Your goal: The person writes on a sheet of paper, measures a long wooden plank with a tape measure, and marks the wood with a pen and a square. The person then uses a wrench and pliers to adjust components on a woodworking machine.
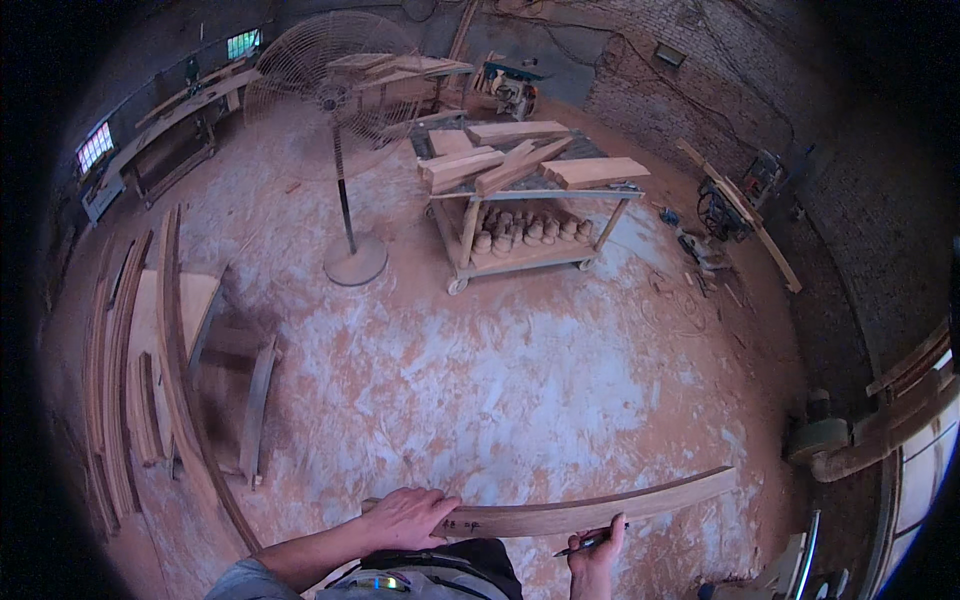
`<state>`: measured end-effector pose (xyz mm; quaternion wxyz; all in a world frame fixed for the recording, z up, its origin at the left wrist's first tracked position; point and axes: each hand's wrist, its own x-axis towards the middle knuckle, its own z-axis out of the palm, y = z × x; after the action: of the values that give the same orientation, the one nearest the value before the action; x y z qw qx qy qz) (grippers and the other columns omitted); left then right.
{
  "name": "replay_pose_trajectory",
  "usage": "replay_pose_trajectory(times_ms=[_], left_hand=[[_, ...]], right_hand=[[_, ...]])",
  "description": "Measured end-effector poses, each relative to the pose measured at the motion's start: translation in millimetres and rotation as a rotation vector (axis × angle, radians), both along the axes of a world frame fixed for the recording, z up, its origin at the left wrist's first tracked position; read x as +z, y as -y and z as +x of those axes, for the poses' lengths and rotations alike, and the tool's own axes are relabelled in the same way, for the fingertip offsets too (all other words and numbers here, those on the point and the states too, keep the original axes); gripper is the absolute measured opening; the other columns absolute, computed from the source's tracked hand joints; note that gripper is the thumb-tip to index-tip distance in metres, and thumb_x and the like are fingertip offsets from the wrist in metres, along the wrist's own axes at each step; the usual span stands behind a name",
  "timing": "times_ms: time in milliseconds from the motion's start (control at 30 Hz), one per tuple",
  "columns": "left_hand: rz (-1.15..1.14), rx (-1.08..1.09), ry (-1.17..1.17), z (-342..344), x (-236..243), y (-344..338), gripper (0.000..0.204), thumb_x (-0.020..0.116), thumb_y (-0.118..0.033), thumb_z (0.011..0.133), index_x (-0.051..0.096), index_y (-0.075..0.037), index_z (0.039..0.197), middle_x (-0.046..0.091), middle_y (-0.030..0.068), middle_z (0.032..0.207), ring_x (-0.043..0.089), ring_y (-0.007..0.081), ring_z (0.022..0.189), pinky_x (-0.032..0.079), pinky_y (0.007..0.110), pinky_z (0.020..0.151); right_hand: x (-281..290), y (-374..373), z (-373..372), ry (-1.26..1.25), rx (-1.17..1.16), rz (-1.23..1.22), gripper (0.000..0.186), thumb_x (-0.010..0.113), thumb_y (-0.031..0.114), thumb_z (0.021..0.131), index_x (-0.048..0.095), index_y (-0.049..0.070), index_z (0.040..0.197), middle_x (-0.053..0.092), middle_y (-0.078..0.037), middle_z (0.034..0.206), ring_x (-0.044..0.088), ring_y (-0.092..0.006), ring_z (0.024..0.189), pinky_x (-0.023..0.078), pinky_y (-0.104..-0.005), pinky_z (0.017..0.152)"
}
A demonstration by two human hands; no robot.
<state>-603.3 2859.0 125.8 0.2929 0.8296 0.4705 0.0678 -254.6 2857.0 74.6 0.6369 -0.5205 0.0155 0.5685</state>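
Note:
A long, slightly curved wooden board lies crosswise in front of my body, with dark handwritten marks on its face near the left part. My left hand grips the board near its left end, fingers over the top edge. Below the board's right half is my right hand, closed around a dark pen that points left. Its thumb reaches up against the board's lower edge.
Long planks lean over a low stand at left. A pedestal fan stands ahead, beside a wheeled cart stacked with cut timber. Tools and cables lie along the right wall. Pale sawdust covers the floor.

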Motion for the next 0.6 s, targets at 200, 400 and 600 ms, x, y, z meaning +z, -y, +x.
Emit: replay_pose_trajectory(times_ms=[200,400,600], left_hand=[[-0.232,0.050,-0.253,-5.5,-19.6,-117.0,0.056,0.073,-0.047,0.082,0.058,-0.008,0.119,0.068,0.0175,0.105,0.067,0.0376,0.101,0.054,0.049,0.084],[-0.262,0.181,-0.269,24.9,-32.4,-260.3,0.058,0.074,-0.054,0.079,0.063,-0.009,0.114,0.071,0.0154,0.100,0.069,0.0345,0.097,0.054,0.045,0.083],[-0.238,0.593,-0.025,56.9,-12.3,-386.7,0.065,0.081,-0.054,0.071,0.065,-0.010,0.116,0.072,0.0172,0.095,0.071,0.0366,0.089,0.056,0.045,0.079]], right_hand=[[-30.6,-132.6,11.6,-0.050,0.079,-0.157,0.041,0.054,0.061,0.096,0.061,0.020,0.097,0.064,0.003,0.073,0.057,-0.0188,0.059,0.031,-0.0282,0.043],[-58.8,-317.6,39.2,-0.139,0.265,0.000,0.039,0.049,0.058,0.100,0.061,0.020,0.102,0.069,0.000,0.085,0.058,-0.0189,0.065,0.031,-0.0253,0.042],[1.0,-520.8,43.3,-0.239,0.365,0.123,0.041,0.049,0.052,0.102,0.058,0.014,0.111,0.071,-0.006,0.093,0.070,-0.0243,0.082,0.035,-0.0249,0.042]])
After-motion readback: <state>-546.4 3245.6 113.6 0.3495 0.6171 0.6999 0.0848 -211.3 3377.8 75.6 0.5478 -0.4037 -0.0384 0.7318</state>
